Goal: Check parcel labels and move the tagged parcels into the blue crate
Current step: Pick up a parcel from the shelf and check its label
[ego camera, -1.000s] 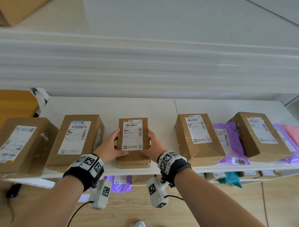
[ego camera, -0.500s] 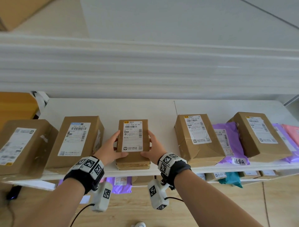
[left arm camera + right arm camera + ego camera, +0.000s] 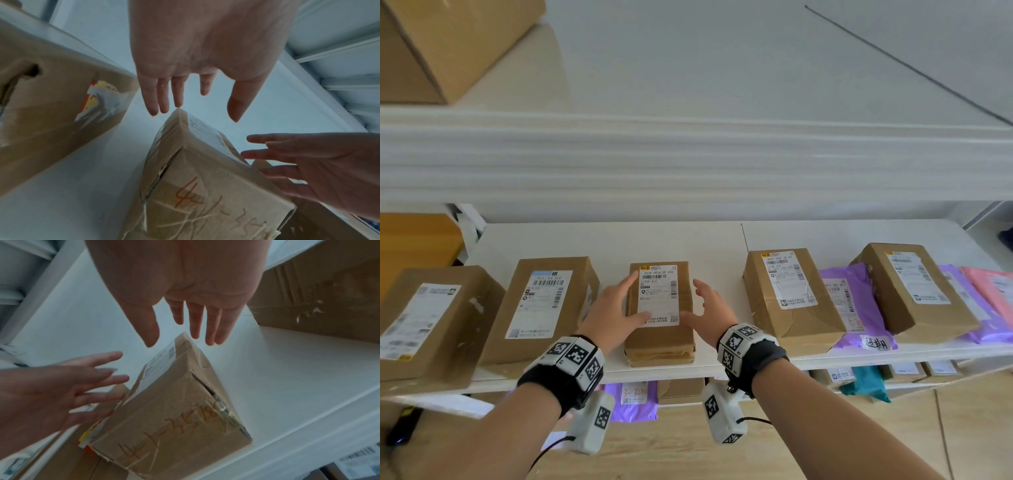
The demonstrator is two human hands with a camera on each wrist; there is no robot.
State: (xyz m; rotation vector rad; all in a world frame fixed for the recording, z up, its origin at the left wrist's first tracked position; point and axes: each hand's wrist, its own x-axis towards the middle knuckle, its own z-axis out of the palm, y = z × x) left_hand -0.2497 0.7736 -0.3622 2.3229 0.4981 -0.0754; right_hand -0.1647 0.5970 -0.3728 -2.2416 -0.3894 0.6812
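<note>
A small brown parcel with a white shipping label lies flat on the white shelf, with orange handwritten numbers on its front face. My left hand hovers at its left side and my right hand at its right side. Both hands have straight, spread fingers and grip nothing. In the left wrist view my left hand is above the parcel's far corner. The right wrist view has my right hand over the same parcel. The blue crate is not in view.
Larger brown boxes flank the small parcel. Further right lie a purple mailer with a white handwritten tag, another box and a pink mailer. More parcels sit on the lower shelf.
Both hands held the small parcel tilted up by its sides. It now lies flat on the shelf, and both hands have let go and opened beside it.
</note>
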